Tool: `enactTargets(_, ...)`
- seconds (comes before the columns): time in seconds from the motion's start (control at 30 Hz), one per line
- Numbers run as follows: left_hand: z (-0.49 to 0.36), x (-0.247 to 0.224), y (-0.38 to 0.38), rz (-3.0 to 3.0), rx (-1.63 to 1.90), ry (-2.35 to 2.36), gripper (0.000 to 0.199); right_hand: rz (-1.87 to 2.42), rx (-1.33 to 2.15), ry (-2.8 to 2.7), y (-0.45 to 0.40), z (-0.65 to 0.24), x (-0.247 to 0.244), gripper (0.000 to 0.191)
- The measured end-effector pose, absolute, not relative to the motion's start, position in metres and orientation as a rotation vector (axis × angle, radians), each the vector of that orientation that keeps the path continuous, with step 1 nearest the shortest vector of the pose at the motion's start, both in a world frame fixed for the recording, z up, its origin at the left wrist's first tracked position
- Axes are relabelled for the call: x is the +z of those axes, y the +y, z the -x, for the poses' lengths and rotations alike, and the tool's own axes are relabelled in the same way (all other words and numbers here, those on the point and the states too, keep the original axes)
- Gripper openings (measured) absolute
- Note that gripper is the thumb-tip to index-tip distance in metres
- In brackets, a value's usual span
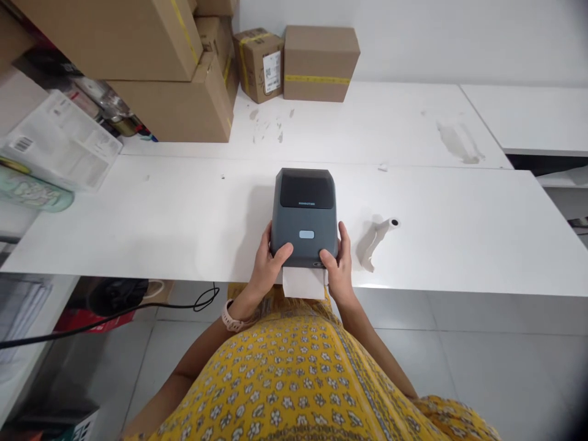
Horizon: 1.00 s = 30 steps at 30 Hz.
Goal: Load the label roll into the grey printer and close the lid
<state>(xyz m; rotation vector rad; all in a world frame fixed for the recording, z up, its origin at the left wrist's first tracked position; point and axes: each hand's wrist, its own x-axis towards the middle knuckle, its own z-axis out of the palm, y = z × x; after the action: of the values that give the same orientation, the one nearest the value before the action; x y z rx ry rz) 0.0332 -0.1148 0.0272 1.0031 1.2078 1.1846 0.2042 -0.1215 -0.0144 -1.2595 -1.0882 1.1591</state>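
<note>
A dark grey label printer with a black window and a light blue button stands near the front edge of the white table. White paper sticks out of its near side, over the table edge. My left hand grips the printer's left side, thumb on its top near corner. On the right side my right hand grips it the same way. To the right of the printer lies a small white paper roll with a curled strip trailing from it.
Large cardboard boxes are stacked at the back left of the white table. Two smaller boxes, one of them brown with a yellow band, stand by the wall. A clear package and green bottle sit far left. A black cable hangs below.
</note>
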Motion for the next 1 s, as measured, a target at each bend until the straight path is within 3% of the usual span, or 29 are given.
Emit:
enactTargets(0.2,-0.031,0.015,-0.111,-1.113,1.231,1.245,0.071,1.276,1.079,-1.225,-0.12,-0.205,-0.013,0.089)
enactTargets(0.37,-0.012,0.014,-0.151,-1.131,1.188,1.388,0.073,1.241,1.121,-1.263,-0.12,-0.218,-0.016,0.097)
enactTargets(0.5,-0.008,0.011,-0.182,-1.077,0.989,1.4,0.048,1.185,1.191,-1.272,-0.121,-0.227,-0.019,0.093)
enactTargets(0.67,-0.031,0.013,-0.172,-0.891,0.754,1.195,0.044,1.186,1.152,-1.278,-0.124,-0.219,-0.02,0.093)
enactTargets(0.87,-0.048,0.023,-0.166,-0.766,0.825,1.105,0.038,1.268,0.955,-1.358,-0.131,-0.213,-0.005,0.08)
enactTargets(1.0,-0.037,0.019,-0.166,-0.921,0.746,1.131,0.039,1.278,0.505,-1.65,-0.128,-0.213,0.022,0.05)
